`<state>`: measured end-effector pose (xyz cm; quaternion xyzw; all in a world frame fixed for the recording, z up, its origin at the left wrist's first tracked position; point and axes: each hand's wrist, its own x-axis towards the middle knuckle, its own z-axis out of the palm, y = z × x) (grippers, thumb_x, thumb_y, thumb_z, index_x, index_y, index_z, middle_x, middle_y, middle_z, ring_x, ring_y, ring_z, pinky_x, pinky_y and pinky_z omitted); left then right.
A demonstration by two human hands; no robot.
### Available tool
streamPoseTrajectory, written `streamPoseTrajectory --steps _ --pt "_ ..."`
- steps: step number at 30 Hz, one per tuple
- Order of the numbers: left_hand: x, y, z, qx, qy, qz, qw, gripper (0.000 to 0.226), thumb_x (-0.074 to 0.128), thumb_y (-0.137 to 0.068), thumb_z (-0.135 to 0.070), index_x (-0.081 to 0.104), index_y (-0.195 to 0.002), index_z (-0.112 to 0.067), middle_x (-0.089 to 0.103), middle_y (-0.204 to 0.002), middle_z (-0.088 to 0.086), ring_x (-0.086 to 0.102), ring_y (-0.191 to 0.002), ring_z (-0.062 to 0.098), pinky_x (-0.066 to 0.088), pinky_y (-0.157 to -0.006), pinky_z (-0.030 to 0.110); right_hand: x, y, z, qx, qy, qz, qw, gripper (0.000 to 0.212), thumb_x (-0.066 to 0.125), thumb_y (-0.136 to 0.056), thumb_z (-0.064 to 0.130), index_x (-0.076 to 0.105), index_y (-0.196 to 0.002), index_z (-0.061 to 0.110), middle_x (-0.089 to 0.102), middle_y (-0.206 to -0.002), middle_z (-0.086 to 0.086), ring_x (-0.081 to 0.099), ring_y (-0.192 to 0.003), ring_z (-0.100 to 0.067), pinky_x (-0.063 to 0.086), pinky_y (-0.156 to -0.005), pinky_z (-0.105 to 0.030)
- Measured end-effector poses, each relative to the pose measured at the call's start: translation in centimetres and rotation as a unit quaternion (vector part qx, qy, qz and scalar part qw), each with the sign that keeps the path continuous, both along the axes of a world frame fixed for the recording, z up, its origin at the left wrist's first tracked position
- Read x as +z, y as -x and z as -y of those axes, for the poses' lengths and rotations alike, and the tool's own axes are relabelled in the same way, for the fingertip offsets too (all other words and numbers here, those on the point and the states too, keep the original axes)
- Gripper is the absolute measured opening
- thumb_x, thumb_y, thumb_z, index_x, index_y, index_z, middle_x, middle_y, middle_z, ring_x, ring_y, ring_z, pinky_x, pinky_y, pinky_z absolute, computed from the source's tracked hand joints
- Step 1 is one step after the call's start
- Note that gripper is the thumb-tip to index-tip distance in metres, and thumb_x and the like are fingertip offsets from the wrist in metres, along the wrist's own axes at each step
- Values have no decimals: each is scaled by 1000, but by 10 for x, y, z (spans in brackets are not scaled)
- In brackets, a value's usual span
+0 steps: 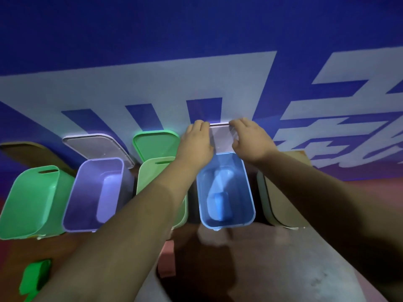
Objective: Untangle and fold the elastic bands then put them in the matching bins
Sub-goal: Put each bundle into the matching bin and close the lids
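Head, hands [196, 142] at lid [220, 138] edges — seemingly pinching

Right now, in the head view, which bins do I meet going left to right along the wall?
green bin → purple bin → light green bin → blue bin → beige bin

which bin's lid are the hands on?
The blue bin, second from the right: left hand and right hand both hold its lid. The purple lid and green lid lie further left.
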<state>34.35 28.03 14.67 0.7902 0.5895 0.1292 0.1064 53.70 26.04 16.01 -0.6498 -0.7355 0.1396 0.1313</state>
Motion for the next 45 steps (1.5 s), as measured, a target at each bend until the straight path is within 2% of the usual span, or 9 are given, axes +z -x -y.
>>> streamPoseTrajectory --steps 8,12,19,22,25,28,32,36,45 --pt "6 -6 6 0 36 -92 995 34 56 -91 2 65 -122 -9 45 -126 14 52 -112 37 52 -86 46 -7 1 4 -10 -53 72 996 28 56 -99 11 74 -121 16 55 -121 -5 54 -103 -33 52 -74 -41" --pt "16 -11 17 -2 59 -98 993 37 55 -92 3 68 -123 -12 45 -127 13 50 -118 35 53 -90 47 -5 -2 10 -3 -24 102 994 29 57 -99 11 78 -116 24 57 -118 -2 54 -106 -30 40 -72 -35" --pt "32 -8 53 28 33 -40 998 45 52 -87 4 71 -118 -23 57 -116 6 56 -112 31 49 -78 39 14 -10 47 9 -13 55 998 17 60 -95 16 71 -97 28 65 -106 5 64 -97 -26 60 -72 -43" --pt "36 2 82 12 2 -31 999 38 53 -93 -5 73 -116 -28 61 -110 2 58 -107 29 48 -75 36 23 -14 76 28 -42 9 999 17 57 -98 16 73 -98 23 69 -106 3 64 -96 -26 59 -75 -42" --pt "27 16 121 -3 -19 17 1000 24 57 -100 -17 75 -112 -28 66 -109 -3 59 -103 25 52 -75 36 13 -18 111 46 -17 -25 998 25 59 -97 12 78 -111 20 74 -115 -4 66 -105 -29 53 -89 -37" --pt "6 23 160 -17 -21 22 999 24 67 -92 -16 76 -112 -25 70 -111 -4 60 -104 26 54 -81 39 -20 -19 145 61 -6 -43 997 27 68 -90 10 80 -114 14 76 -115 -12 69 -106 -37 56 -97 -42" --pt "-30 23 197 -13 7 -25 1000 33 72 -80 -11 76 -111 -24 70 -109 -4 60 -101 27 56 -76 42 -55 -20 178 82 -1 -26 996 32 74 -90 15 75 -121 24 72 -125 3 67 -110 -22 58 -100 -37" --pt "-53 23 216 -33 14 -82 996 34 71 -81 -12 73 -113 -25 67 -111 -4 60 -102 26 53 -73 40 -70 -16 195 106 7 27 994 34 73 -88 15 74 -119 27 70 -123 7 66 -103 -18 58 -89 -31" --pt "-71 22 231 -63 52 -150 985 41 61 -90 -16 64 -129 -27 61 -127 -5 58 -116 25 48 -93 40 -92 -18 202 141 43 37 988 29 64 -94 19 69 -122 25 63 -125 7 59 -112 -18 50 -85 -27"
